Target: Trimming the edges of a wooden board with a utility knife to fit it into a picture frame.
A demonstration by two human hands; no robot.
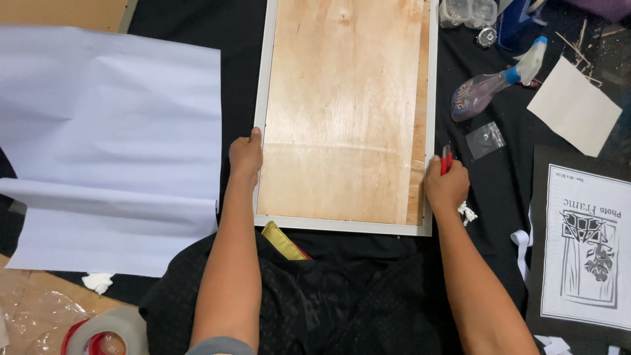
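Observation:
A picture frame (265,98) with a white rim lies face down on black cloth, its plywood backing board (342,112) facing up. My left hand (246,156) rests against the frame's left rim, fingers curled on the edge. My right hand (446,186) sits at the right rim near the lower corner and grips a small red tool (446,158) that points up along the rim.
A large white paper sheet (105,144) covers the left. A spray bottle (493,85), a small clear bag (485,139), a cream card (573,105) and a printed black-and-white sheet (585,246) lie right. A tape roll (105,332) sits bottom left.

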